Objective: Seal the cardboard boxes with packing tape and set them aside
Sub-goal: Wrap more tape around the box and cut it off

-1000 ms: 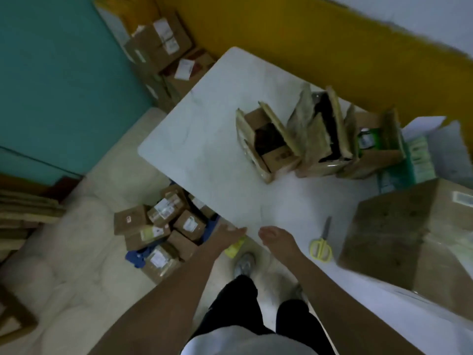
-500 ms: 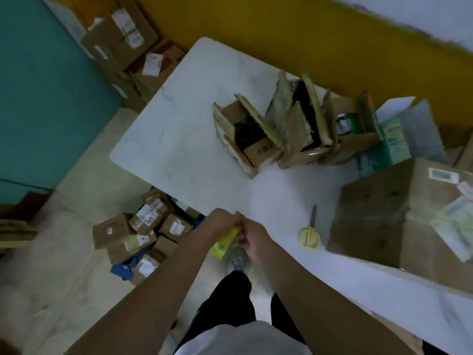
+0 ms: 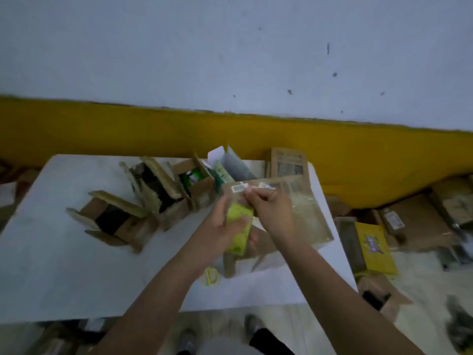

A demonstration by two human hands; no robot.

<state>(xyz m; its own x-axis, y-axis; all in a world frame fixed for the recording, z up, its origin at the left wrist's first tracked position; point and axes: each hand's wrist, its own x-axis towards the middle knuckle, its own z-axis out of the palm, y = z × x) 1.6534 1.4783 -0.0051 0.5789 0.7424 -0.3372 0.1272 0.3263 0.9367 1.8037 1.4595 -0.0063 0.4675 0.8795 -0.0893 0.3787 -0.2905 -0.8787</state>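
My left hand (image 3: 222, 228) grips a yellow-green tape roll (image 3: 238, 228) above the white table (image 3: 51, 272). My right hand (image 3: 271, 212) pinches at the roll's top edge, fingers curled; whether it holds the tape's end is blurred. Both hands hover in front of a large closed cardboard box (image 3: 304, 216) wrapped partly in clear film. Three small boxes stand open with flaps up: one at the left (image 3: 112, 224), one in the middle (image 3: 158, 193), one further back (image 3: 197, 183) with a green item inside.
Yellow-handled scissors (image 3: 210, 276) lie on the table under my left forearm. Green and white packets (image 3: 225, 167) stand behind the boxes. Several cardboard boxes (image 3: 414, 221) and a yellow packet (image 3: 375, 247) litter the floor at the right. A yellow and white wall is behind.
The view swung up and right to face the table. My hands rose from the table's near edge with the tape roll and now work on it over the large box.
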